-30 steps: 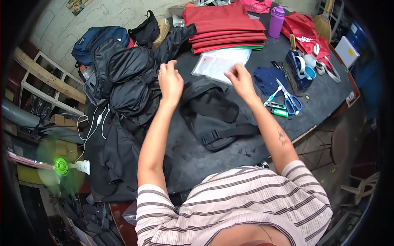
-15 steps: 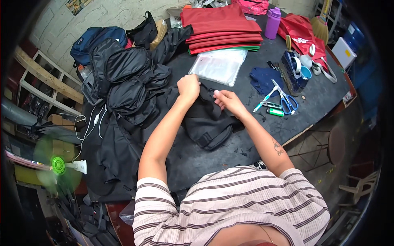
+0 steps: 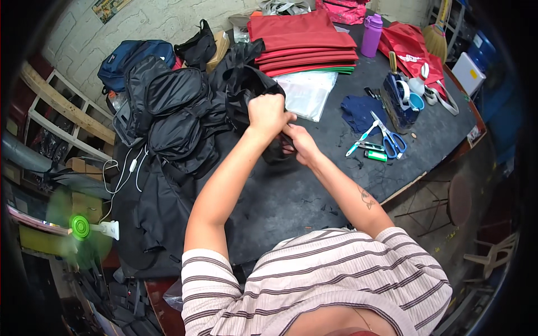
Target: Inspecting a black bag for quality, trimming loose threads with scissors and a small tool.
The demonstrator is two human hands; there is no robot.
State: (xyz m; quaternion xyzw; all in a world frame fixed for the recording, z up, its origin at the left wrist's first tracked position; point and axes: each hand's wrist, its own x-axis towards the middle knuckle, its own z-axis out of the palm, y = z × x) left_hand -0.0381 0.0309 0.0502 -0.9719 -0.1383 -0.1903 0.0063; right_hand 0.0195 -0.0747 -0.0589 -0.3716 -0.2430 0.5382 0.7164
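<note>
Dark, cluttered surface [image 3: 297, 207], black bag [image 3: 236, 94] bunched up near the clear plastic [image 3: 308, 92]. Left hand [image 3: 266, 115] is fisted on its cloth, right hand [image 3: 301, 141] curled round it too. Looks light and floppy, so I'd grab an edge.

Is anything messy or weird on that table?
Yes, a bit messy: little dark scraps are scattered loose on the near part of the black table, like untidy crumbs. The black bag in the person's hands looks crumpled, but it's bunched up in their grip. I can't see any spill.
</note>
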